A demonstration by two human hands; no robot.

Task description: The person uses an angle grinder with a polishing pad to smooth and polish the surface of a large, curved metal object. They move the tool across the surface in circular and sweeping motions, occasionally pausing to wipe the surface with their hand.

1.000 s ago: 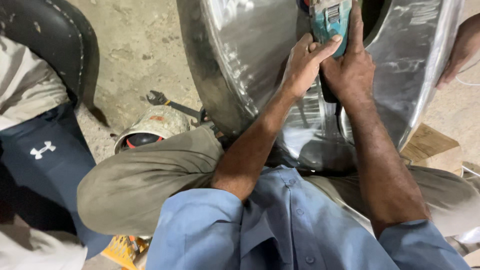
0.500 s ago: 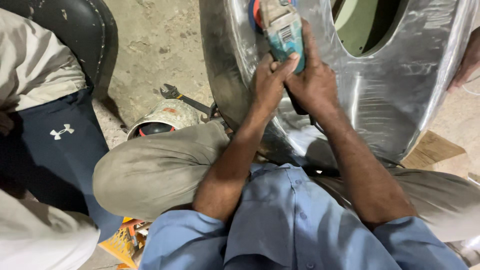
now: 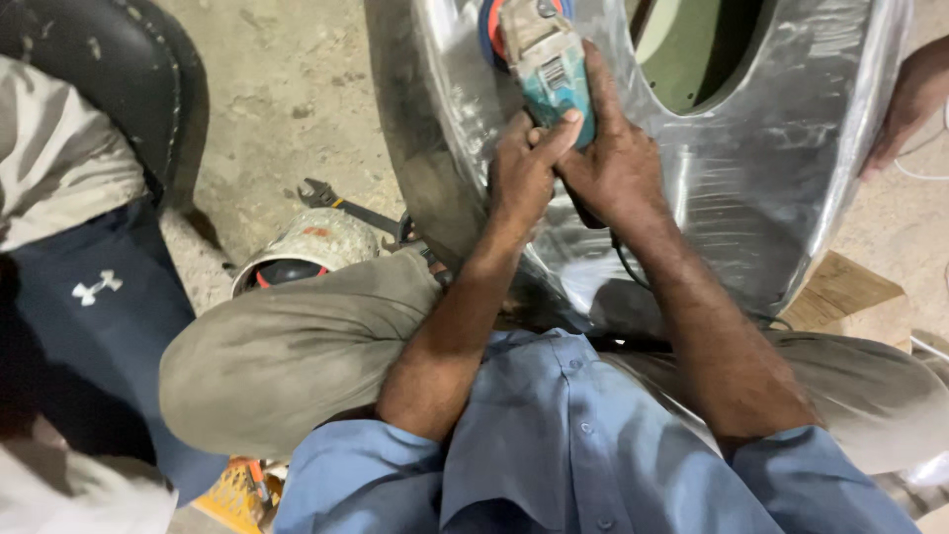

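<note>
Concrete floor [image 3: 287,89], both hands [image 3: 583,158] grip grinder [image 3: 549,64], tank [image 3: 751,188] edge.

both forearms reach forward, left hand [image 3: 522,163] and right hand [image 3: 615,163] clasped together, fingers curled

**Quick count of what's lying around here**

One angle grinder [image 3: 544,64], teal body, with two hands on it: left hand [image 3: 522,163] and right hand [image 3: 618,163]. One big shiny metal shell [image 3: 771,198] with one oval cutout. One more hand [image 3: 914,99] at the far right edge, someone else's. On the floor: one wrench [image 3: 331,201], one dusty helmet [image 3: 306,252], one cardboard piece [image 3: 850,297].
</note>
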